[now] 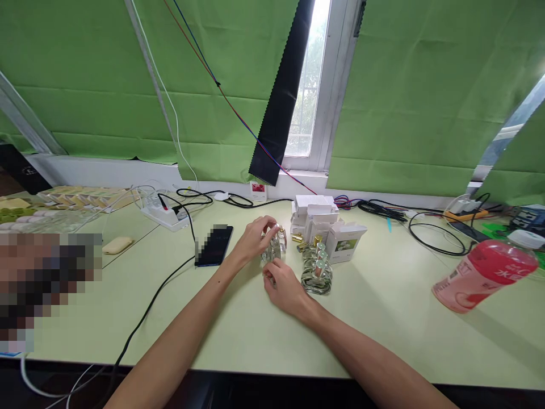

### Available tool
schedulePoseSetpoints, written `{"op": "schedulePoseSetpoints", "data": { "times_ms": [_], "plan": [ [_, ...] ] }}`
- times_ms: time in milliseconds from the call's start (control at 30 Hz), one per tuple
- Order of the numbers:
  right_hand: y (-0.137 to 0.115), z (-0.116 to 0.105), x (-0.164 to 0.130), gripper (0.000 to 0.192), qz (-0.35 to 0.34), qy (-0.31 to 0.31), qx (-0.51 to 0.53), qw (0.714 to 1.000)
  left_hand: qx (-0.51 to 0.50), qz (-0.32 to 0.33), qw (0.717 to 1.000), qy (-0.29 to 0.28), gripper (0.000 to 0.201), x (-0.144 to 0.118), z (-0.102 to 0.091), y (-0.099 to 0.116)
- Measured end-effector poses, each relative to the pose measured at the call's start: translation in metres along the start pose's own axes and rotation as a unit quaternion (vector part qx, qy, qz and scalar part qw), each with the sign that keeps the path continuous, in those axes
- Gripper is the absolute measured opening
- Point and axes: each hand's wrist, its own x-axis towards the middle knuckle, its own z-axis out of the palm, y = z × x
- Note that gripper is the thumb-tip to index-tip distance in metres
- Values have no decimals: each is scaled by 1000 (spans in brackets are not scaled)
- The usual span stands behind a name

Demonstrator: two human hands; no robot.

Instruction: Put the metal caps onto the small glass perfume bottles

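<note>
Head view, looking down across a pale green table (383, 318). Nearest, two bare forearms reach in from the bottom edge and meet near the middle of the table. The right hand (284, 288) lies low on the table just below a small clear glass bottle (272, 245), its fingers curled and touching the bottle's base. The left hand (255, 238) comes in from the left and wraps its fingers over the top of that same bottle, so the bottle sits between both hands, upright as far as can be told, with the left hand above and the right beneath. Just right of the hands stands a cluster of similar glass bottles (317, 272) with pale caps. Behind these are small white cartons (327, 224), some open. Left of the hands lies a dark phone (214, 245) with a black cable running toward the near edge. Far right, a pink drink bottle (483, 275) lies on its side. Beyond, a white power strip (166, 215), tangled cables, and green curtains around a window.
</note>
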Motion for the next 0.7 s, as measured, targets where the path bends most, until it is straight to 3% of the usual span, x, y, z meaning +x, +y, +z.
{"op": "schedulePoseSetpoints", "data": {
  "times_ms": [700],
  "plan": [
    [2, 2, 0, 16, 3, -3, -4, 1000, 14, 15, 1000, -20, 21, -2, -4, -6]
  ]
}}
